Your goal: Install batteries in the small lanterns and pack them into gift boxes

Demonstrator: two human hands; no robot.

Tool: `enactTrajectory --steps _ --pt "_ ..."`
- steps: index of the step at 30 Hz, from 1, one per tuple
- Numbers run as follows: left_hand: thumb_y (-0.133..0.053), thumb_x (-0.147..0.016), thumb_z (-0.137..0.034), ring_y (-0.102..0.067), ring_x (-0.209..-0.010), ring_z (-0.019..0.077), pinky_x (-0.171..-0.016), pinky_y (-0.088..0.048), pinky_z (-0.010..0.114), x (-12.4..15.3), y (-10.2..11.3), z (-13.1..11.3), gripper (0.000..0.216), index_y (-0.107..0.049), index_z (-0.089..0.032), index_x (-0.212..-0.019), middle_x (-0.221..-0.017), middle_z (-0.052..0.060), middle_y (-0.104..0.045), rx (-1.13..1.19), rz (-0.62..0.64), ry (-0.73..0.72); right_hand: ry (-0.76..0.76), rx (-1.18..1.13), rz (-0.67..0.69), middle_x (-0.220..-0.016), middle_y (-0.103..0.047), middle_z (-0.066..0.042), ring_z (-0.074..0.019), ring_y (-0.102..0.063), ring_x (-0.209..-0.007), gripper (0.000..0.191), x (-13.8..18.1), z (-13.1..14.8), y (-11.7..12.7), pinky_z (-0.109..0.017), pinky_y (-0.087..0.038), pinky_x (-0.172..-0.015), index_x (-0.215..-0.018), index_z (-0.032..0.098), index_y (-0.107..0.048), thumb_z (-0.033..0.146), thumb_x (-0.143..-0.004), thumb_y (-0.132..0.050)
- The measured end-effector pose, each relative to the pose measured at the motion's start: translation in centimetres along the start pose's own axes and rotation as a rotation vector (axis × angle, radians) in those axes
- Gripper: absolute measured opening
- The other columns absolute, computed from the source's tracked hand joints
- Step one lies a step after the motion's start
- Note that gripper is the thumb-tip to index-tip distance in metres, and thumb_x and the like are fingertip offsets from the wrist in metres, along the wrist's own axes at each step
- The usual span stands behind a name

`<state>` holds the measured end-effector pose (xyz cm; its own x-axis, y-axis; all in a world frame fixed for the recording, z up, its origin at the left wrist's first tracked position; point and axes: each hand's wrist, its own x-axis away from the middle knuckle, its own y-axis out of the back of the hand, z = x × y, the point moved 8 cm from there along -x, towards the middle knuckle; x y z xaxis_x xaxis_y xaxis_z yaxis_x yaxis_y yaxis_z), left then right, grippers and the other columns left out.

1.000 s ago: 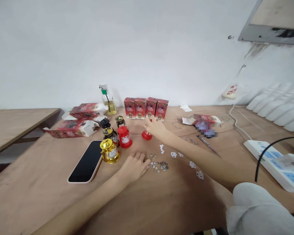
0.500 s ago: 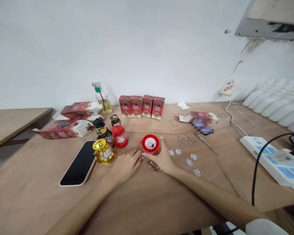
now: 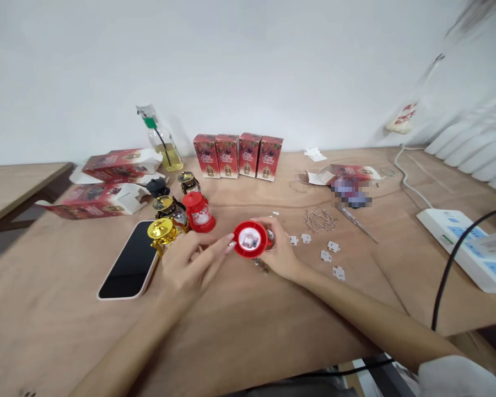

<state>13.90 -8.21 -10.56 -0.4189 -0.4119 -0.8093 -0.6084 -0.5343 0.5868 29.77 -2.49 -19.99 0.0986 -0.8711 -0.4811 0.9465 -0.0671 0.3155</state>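
My right hand point(image 3: 279, 251) is closed around a red toy lantern point(image 3: 251, 255), its underside turned up toward me. Inside the red rim, a round white base shows a small opening with dark and metallic parts. My left hand point(image 3: 194, 262) has its fingertips pinched at the left edge of that rim, on a small silvery disc point(image 3: 232, 243) that looks like a button cell. Small shiny pieces point(image 3: 260, 266) lie on the table just below the lantern, partly hidden by my right hand. Another red lantern point(image 3: 199, 212) stands upright beyond my left hand.
Gold point(image 3: 162, 230) and black lanterns stand at left beside a phone point(image 3: 128, 264). Red boxes point(image 3: 227, 157) line the wall near a bottle point(image 3: 165, 146). Rightward lie white tabs point(image 3: 325, 256), bent wires point(image 3: 321, 219), a screwdriver point(image 3: 359, 224) and a power strip point(image 3: 467, 248).
My left hand has lifted from the small pieces on the table to the lantern's rim. The lantern has tilted slightly in my right hand. The camera view has shifted.
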Motion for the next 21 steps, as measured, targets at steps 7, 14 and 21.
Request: enactTrajectory --steps 7,14,21 --pt "-0.064 -0.083 -0.013 -0.055 -0.060 0.0104 -0.056 -0.039 0.026 -0.4 0.3 -1.7 0.026 -0.062 -0.028 -0.104 -0.077 -0.002 -0.064 0.012 0.021 -0.155 0.118 0.083 -0.004 -0.108 -0.064 -0.005 -0.0224 -0.061 -0.100 0.045 0.1 1.5 0.1 -0.041 -0.052 -0.086 -0.113 0.026 -0.051 0.019 -0.072 -0.068" --pt "-0.058 -0.086 -0.011 -0.053 -0.065 0.0130 -0.058 -0.038 0.029 -1.6 -0.3 -2.0 0.022 -0.063 -0.026 -0.100 -0.082 0.000 -0.066 -0.047 0.141 -0.233 0.111 0.069 -0.001 -0.107 -0.064 -0.005 -0.0222 -0.061 -0.099 0.043 0.1 1.5 0.1 -0.040 -0.053 -0.084 -0.113 0.026 -0.051 0.020 -0.074 -0.068" --pt "-0.059 -0.087 -0.016 -0.058 -0.075 0.0142 -0.066 -0.043 0.030 -1.8 0.4 -0.1 0.024 -0.061 -0.028 -0.108 -0.091 0.001 -0.065 0.110 0.121 -0.058 0.054 0.009 -0.009 -0.111 -0.063 -0.005 -0.0225 -0.061 -0.102 0.048 0.1 0.8 0.2 -0.041 -0.053 -0.086 -0.112 0.026 -0.051 0.018 -0.069 -0.072"
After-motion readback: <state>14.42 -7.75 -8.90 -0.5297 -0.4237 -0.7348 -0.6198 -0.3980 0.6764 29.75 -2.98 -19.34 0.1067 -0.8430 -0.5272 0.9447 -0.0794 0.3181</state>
